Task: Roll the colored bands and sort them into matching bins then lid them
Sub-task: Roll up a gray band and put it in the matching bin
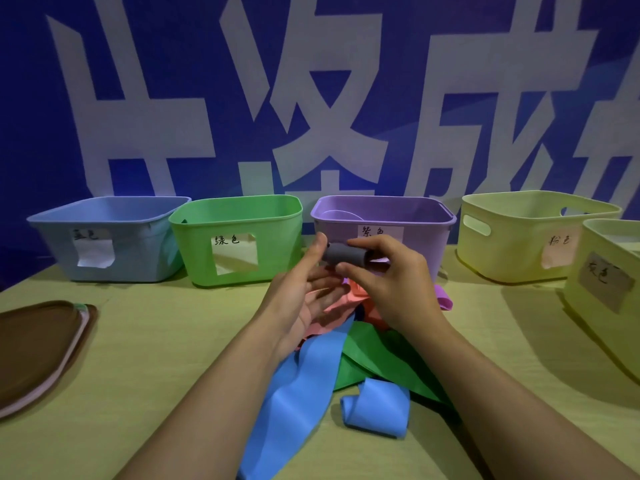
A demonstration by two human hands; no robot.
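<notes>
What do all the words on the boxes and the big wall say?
"绿色" on the paper label of the green bin.
"紫色" on the label of the purple bin.
"粉色" on the label of the first yellow bin.
"灰色" on the label of the nearer yellow bin, partly blurred.
Blue bin: the label ends in "色"; its first character is too smudged to read.
Banner: huge white characters, cropped; only "成" reads.

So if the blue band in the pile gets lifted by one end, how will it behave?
Probably floppy: the blue band lies draped in soft folds, its near end curled over. It looks thin, so likely light, and may drag the green band that overlaps it.
</notes>
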